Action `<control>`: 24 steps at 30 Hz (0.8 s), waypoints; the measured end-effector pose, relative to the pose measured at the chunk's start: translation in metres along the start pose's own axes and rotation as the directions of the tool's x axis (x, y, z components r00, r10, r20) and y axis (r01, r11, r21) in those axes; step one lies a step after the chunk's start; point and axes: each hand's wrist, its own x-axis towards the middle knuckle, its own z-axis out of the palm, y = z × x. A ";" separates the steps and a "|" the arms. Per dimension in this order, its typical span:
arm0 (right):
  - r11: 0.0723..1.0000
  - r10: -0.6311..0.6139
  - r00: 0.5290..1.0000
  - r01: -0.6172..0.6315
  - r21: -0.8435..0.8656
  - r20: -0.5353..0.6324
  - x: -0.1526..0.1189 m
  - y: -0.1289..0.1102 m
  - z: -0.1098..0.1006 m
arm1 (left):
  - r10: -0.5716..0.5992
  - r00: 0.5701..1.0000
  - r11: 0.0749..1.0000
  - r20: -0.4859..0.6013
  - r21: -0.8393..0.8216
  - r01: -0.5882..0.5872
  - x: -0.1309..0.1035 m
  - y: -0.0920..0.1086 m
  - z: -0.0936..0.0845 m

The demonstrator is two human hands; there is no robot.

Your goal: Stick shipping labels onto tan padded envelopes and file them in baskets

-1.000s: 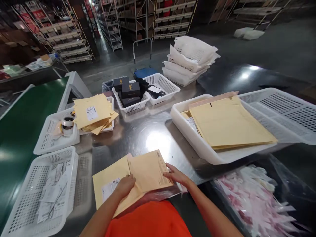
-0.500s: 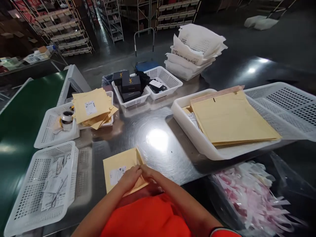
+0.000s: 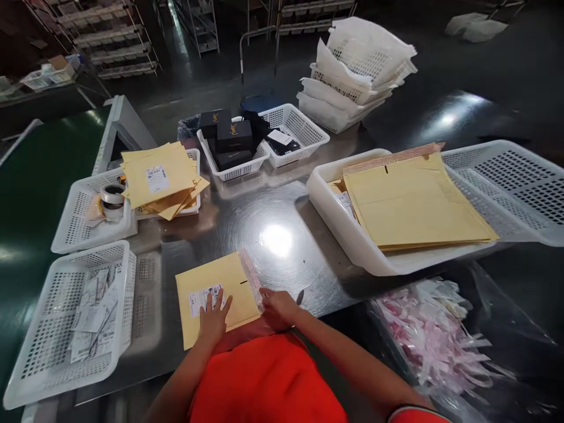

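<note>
A yellow padded envelope (image 3: pixel 233 270) lies flat on the metal table near its front edge, with a printed white label and a short black mark on its face. Its flap end, lined with pinkish bubble wrap, points right. My left hand (image 3: pixel 213 320) rests on it beside the label, fingers spread. At the flap's near corner, my right hand (image 3: pixel 279 306) is closed with fingers pinched on the edge; its fingertips are partly hidden.
On the right, a white tray (image 3: pixel 348 238) holds more yellow envelopes. Pink and white strips (image 3: pixel 440 341) fill a bag below it. To the left are a basket of papers (image 3: pixel 66 364), tape rolls (image 3: pixel 112 200) and piled labelled envelopes (image 3: pixel 176 173). Black boxes (image 3: pixel 233 138) sit farther back.
My hands were together at the envelope's open end; now they are apart. The left has flattened onto the envelope, the right has moved right, and the flap now lies out flat.
</note>
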 end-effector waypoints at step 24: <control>0.985 0.144 0.926 -0.099 -0.145 0.349 0.031 0.003 0.008 | 0.120 0.990 0.986 -0.080 0.129 -0.109 0.032 0.026 -0.030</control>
